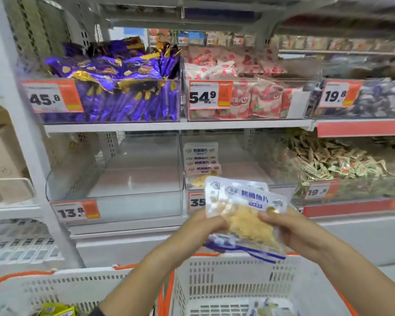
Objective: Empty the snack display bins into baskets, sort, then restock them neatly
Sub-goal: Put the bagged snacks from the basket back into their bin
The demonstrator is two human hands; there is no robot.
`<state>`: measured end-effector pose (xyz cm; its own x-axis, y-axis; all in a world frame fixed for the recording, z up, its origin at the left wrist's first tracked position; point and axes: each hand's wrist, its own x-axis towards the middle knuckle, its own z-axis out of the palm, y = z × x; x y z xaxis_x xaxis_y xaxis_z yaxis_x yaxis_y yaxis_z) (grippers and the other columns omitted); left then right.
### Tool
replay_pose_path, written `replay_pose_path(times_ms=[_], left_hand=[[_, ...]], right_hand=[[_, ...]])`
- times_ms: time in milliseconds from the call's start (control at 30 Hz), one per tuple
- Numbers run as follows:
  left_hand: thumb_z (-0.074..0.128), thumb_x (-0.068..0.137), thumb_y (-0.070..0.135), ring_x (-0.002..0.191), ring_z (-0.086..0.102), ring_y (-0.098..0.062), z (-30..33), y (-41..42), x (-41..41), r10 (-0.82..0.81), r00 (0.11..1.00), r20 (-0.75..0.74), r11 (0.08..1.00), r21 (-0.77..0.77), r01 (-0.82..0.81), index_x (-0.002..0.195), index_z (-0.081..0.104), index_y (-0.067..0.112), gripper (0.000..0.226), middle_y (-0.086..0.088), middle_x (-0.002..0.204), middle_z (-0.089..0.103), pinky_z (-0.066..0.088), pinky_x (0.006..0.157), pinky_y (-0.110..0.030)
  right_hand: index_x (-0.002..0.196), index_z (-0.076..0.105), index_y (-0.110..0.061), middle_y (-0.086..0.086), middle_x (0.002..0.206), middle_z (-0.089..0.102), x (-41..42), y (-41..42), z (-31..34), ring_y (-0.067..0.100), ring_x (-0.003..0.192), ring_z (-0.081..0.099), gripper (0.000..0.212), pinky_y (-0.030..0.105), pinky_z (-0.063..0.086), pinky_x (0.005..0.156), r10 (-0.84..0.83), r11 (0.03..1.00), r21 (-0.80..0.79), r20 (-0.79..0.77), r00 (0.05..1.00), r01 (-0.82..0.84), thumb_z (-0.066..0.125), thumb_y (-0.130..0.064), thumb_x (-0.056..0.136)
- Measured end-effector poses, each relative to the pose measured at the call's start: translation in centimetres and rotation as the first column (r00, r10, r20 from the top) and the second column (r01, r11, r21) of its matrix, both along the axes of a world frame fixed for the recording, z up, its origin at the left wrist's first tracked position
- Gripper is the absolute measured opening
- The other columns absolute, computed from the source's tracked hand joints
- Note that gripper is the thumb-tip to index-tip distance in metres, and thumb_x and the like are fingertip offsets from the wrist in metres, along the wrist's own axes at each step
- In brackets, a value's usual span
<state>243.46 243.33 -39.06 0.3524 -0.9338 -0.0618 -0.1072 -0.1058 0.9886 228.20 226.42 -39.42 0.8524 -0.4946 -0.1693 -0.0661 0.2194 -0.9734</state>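
Two hands hold a small stack of flat snack packets (244,208) between them, above the right-hand basket (242,279) and in front of the middle clear bin (255,169) on the lower shelf. Left hand (201,226): fingers curled round the packets' left edge, grip pinching the stack. Right hand (292,229): thumb over the front face, fingers behind, also pinching the stack.

Step judged: restocking. A short row of the same packets (201,159) already stands upright at the left wall of that bin; the rest of the bin floor is bare. The neighbouring bin (123,169) to the left holds nothing visible.

To do it well, probably: square the stack edges first, labels facing outward and upright, then set it on edge just beside the standing row so it leans on them and does not slide flat. Release one hand only once the packets are supported.

Materials: packets are thin glossy film, white and blue print above, clear window below showing pale yellow flaky pieces; soft, likely slippery against each other. Bins are rigid transparent plastic with rounded corners. Baskets are white slotted plastic with orange rims; the left basket (55,290) shows a yellow wrapper (57,310) at its bottom, the right one a few loose packets.
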Motion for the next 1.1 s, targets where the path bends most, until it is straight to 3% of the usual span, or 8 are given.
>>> replay_pose_path(times_ms=[100,167,267,333,567,800,1000,1100], left_hand=[[0.055,0.096,0.038,0.099,0.064,0.002,3.0,-2.6,2.6,-0.005,0.978,0.209,0.999,-0.033,0.012,0.117,0.06,0.034,0.022,0.019,0.106,0.07,0.048,0.08,-0.013],[0.055,0.096,0.04,0.103,0.063,-0.007,4.5,-4.7,5.5,0.129,0.896,0.425,0.992,-0.047,-0.12,0.127,0.053,0.029,0.033,0.012,0.113,0.066,0.049,0.083,-0.019],[0.054,0.096,0.03,0.108,0.06,-0.016,5.4,-8.4,10.1,0.072,0.601,0.796,0.975,0.071,-0.211,0.128,0.055,0.021,0.033,0.003,0.12,0.065,0.048,0.093,-0.031],[0.054,0.093,0.024,0.11,0.059,-0.019,4.9,-11.2,12.2,-0.147,0.445,0.883,0.949,0.253,-0.189,0.125,0.058,0.019,0.032,-0.001,0.123,0.063,0.048,0.093,-0.033],[0.063,0.092,0.03,0.117,0.053,-0.028,0.6,-18.3,13.8,-0.721,0.304,0.623,0.58,0.782,-0.229,0.143,0.04,0.012,0.059,-0.007,0.137,0.051,0.047,0.097,-0.041],[0.055,0.091,0.023,0.097,0.06,-0.027,-1.7,-19.4,13.7,-0.778,0.142,0.611,0.528,0.761,-0.377,0.125,0.053,0.007,0.037,-0.007,0.102,0.056,0.054,0.089,-0.04],[0.046,0.095,0.05,0.136,0.036,-0.037,-0.9,-21.2,15.7,-0.832,-0.133,0.539,0.476,0.569,-0.671,0.143,0.04,0.015,0.059,-0.014,0.147,0.04,0.025,0.112,-0.053],[0.041,0.096,0.056,0.143,0.023,-0.041,-0.4,-21.8,16.3,-0.845,-0.186,0.502,0.467,0.52,-0.715,0.151,0.027,0.014,0.07,-0.017,0.155,0.027,0.014,0.115,-0.058]], right_hand=[[0.083,0.078,-0.005,0.012,0.088,0.074,1.6,-3.9,1.4,0.019,0.069,0.071,0.077,0.025,0.058,0.06,-0.105,0.994,0.004,0.125,0.986,0.106,0.098,-0.036,0.016],[0.09,0.076,-0.004,0.01,0.088,0.075,2.7,-6.8,3.2,0.017,0.069,0.072,0.077,0.025,0.058,0.06,-0.201,0.979,-0.008,0.151,0.968,0.204,0.098,-0.033,0.023],[0.1,0.067,0.002,0.004,0.07,0.072,4.2,-11.4,4.7,0.012,0.054,0.065,0.038,0.019,0.05,0.049,-0.317,0.942,-0.108,0.037,0.948,0.319,0.078,-0.019,0.071],[0.105,0.068,0.004,0.009,0.074,0.068,5.6,-14.2,4.1,0.016,0.052,0.058,0.041,0.02,0.041,0.045,-0.373,0.912,-0.207,-0.055,0.926,0.355,0.077,-0.019,0.072],[0.098,0.072,-0.002,0.014,0.092,0.075,9.5,-18.5,1.4,0.024,0.079,0.07,0.025,0.034,0.054,0.078,-0.314,0.922,-0.283,-0.149,0.938,0.264,0.078,-0.009,0.074],[0.108,0.068,-0.003,0.01,0.104,0.073,9.6,-19.9,0.3,0.018,0.092,0.071,0.036,0.021,0.055,0.072,-0.055,0.977,-0.212,-0.238,0.97,0.003,0.072,-0.006,0.072],[0.11,0.072,-0.012,0.015,0.12,0.066,10.5,-20.4,-0.9,0.019,0.104,0.057,0.065,0.037,0.04,0.102,0.096,0.95,-0.233,-0.412,0.906,-0.207,0.09,-0.03,0.049],[0.11,0.069,-0.008,0.01,0.096,0.071,12.2,-19.4,-1.4,0.013,0.079,0.051,0.053,0.02,0.041,0.07,0.088,0.938,-0.264,-0.447,0.89,-0.225,0.088,-0.021,0.062]])
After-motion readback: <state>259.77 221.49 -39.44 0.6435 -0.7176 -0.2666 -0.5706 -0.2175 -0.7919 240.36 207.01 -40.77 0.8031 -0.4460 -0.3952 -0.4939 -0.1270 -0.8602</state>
